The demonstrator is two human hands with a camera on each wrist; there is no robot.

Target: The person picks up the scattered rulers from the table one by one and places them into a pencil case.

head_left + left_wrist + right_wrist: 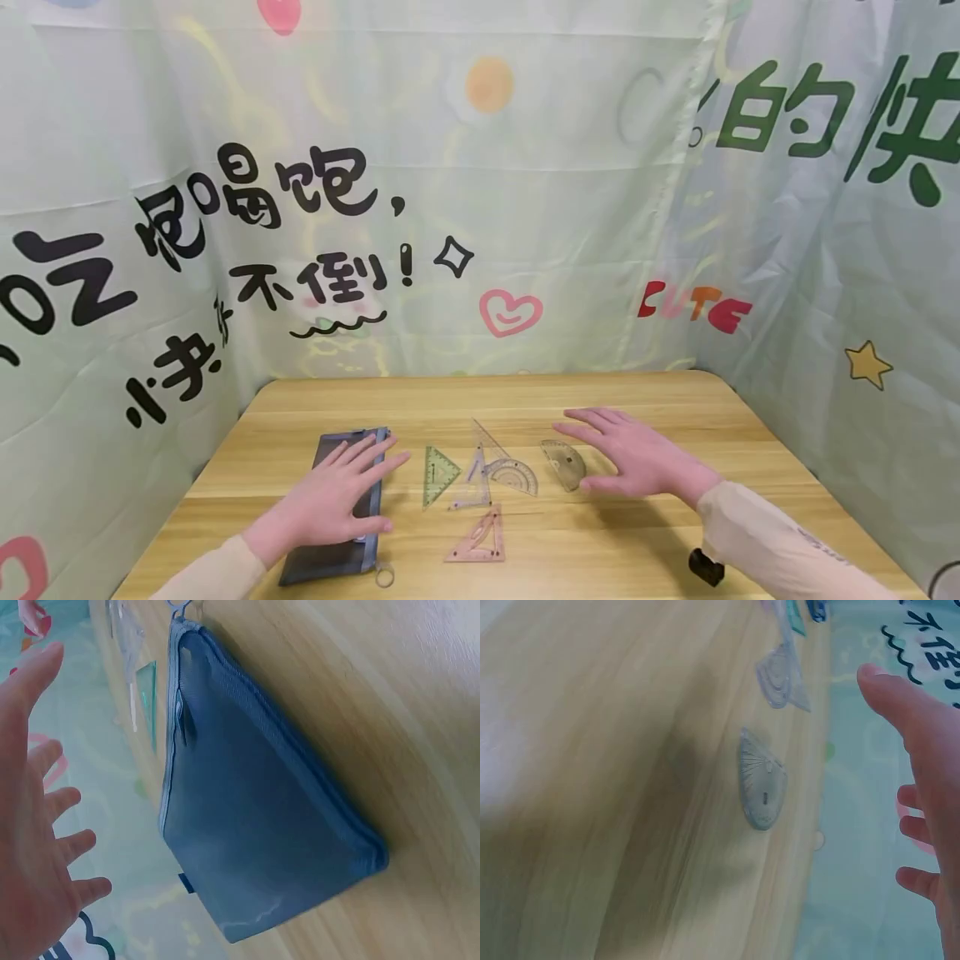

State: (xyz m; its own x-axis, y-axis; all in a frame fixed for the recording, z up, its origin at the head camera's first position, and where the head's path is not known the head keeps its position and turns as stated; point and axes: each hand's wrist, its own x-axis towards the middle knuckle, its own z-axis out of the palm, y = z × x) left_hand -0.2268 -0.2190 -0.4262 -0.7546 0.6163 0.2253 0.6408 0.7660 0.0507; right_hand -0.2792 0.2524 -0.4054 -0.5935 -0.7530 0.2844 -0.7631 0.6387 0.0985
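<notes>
A dark blue zippered pouch [247, 802] lies flat on the left of the table, with a ring at one corner. Above it hovers my left hand [326, 500], fingers spread and holding nothing. My right hand [637, 454] is held in the air beside a grey protractor [564, 464], its fingers extended and apart from it. Between the hands lie a green set square [438, 475], a clear set square [472, 487] with purplish marks, a clear protractor [513, 477] overlapping another long clear set square [487, 437], and a pink set square [483, 542] nearer the front.
The wooden table [600, 550] has fabric curtains [450, 208] with printed writing at its back and sides. A small black object [706, 567] is at the right, below the right sleeve [772, 533].
</notes>
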